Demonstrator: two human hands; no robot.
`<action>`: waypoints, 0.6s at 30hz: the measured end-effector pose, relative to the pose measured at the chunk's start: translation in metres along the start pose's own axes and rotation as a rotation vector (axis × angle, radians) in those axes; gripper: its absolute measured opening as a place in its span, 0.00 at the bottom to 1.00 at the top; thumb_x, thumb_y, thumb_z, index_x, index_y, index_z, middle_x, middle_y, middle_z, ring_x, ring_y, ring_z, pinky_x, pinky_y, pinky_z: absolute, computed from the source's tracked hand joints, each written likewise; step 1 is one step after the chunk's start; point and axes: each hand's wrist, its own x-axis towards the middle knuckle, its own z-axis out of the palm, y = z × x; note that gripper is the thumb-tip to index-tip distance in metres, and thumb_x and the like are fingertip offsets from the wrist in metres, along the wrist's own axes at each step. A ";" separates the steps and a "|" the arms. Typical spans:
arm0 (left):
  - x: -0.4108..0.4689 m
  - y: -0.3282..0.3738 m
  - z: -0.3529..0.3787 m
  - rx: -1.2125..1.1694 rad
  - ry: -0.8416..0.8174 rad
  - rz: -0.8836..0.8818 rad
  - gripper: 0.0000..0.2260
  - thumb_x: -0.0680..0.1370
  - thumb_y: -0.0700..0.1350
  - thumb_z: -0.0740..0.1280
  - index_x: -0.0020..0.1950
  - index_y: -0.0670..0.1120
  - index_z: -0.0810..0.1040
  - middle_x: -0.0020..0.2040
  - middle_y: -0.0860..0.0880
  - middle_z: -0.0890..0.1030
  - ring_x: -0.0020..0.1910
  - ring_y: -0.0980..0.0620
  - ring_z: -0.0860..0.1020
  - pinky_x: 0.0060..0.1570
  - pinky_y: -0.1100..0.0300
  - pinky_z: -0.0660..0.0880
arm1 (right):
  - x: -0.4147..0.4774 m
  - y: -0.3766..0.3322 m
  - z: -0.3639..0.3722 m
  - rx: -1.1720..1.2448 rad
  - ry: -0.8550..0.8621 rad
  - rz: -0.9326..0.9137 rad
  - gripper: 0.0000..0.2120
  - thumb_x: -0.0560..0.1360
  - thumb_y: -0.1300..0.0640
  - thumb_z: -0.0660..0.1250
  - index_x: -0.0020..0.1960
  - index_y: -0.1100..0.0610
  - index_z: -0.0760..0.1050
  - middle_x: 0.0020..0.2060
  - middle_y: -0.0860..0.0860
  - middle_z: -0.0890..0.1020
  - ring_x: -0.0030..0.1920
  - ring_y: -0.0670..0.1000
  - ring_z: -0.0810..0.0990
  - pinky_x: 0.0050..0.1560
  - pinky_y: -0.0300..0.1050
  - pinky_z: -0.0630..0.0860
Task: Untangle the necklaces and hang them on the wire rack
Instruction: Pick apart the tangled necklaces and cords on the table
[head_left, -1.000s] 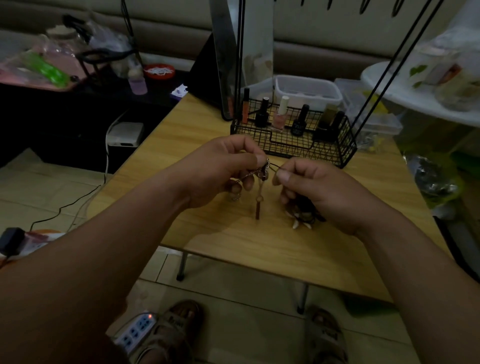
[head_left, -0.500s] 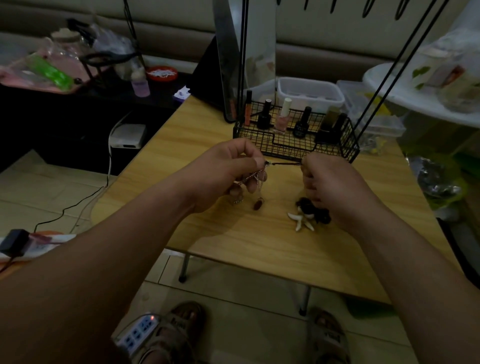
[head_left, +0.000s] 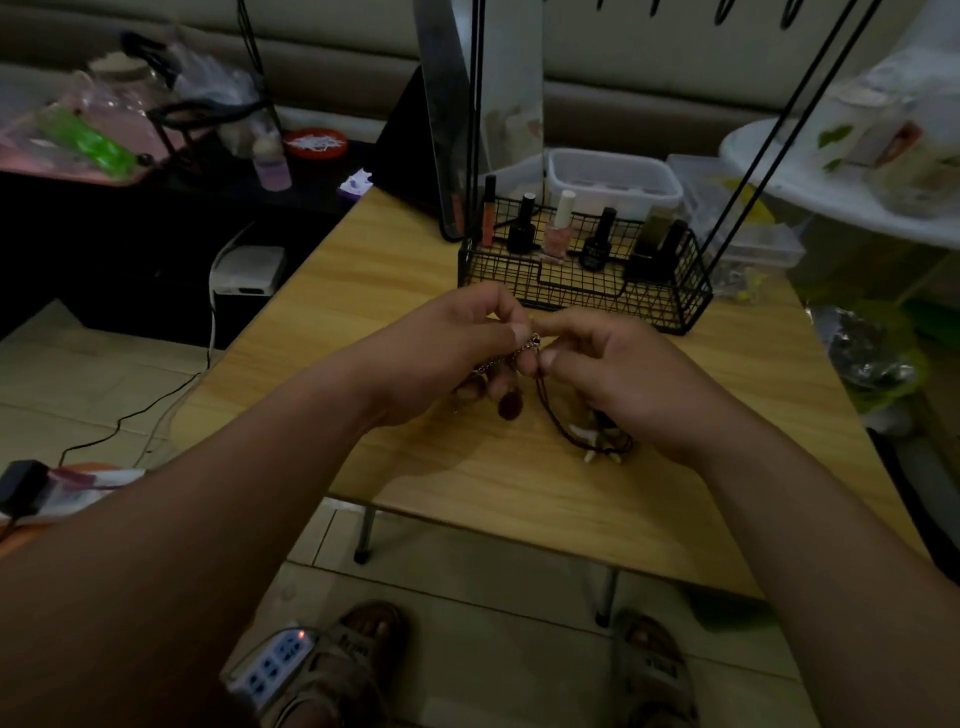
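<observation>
Over the table, the left hand pinches a chain and the right hand pinches a cord, fingertips nearly touching, just in front of the rack. The cord's loose end lies on the wood.

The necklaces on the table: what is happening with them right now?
A person is untangling them at the wooden table. The left hand pinches a silver chain, and the right hand pinches a dark cord where the two meet. The rest of the cord, with white tooth-shaped pieces, lies on the table by the right hand. No necklace shows on the wire rack behind.
</observation>
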 end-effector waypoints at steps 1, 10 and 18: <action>0.000 0.000 -0.001 0.007 -0.005 0.002 0.03 0.86 0.41 0.61 0.55 0.44 0.74 0.44 0.46 0.83 0.34 0.52 0.76 0.30 0.61 0.68 | 0.000 0.001 0.001 -0.056 0.012 -0.034 0.08 0.82 0.56 0.68 0.59 0.48 0.83 0.45 0.54 0.86 0.27 0.40 0.73 0.31 0.34 0.67; -0.001 0.004 0.002 0.138 -0.010 0.036 0.02 0.86 0.41 0.61 0.55 0.44 0.72 0.37 0.45 0.83 0.30 0.49 0.77 0.28 0.62 0.69 | -0.002 0.004 0.008 -0.673 0.186 -0.208 0.07 0.79 0.51 0.63 0.43 0.48 0.70 0.39 0.45 0.75 0.39 0.46 0.74 0.36 0.48 0.73; -0.005 0.003 0.004 0.198 0.023 0.017 0.03 0.86 0.42 0.61 0.54 0.44 0.73 0.35 0.46 0.82 0.30 0.49 0.76 0.31 0.57 0.72 | -0.002 -0.003 0.014 -0.737 0.265 -0.226 0.07 0.77 0.51 0.65 0.42 0.48 0.69 0.38 0.45 0.73 0.39 0.47 0.72 0.35 0.47 0.70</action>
